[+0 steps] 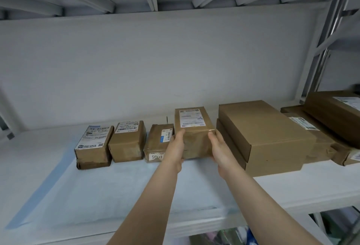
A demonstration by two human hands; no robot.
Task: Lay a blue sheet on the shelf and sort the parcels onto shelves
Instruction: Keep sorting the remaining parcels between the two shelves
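Grip: my left hand (175,147) and right hand (219,147) clasp the parcel (191,128), 1 per side.
Parcel: 12 o'clock, over the sheet (116,186), long axis 12-6.
Slot: small box (155,143) at 9, big box (263,128) at 3.

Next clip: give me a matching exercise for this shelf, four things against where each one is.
Things: 1 tall brown cardboard parcel; 2 large plain brown cardboard box; 3 pale blue sheet; 4 brown parcel with a full-length white label.
Places: A left end of the row; B gripped between left hand and right hand; C stacked on another flat box; D spread on the white shelf.
Pairs: 1-B, 2-C, 3-D, 4-A.
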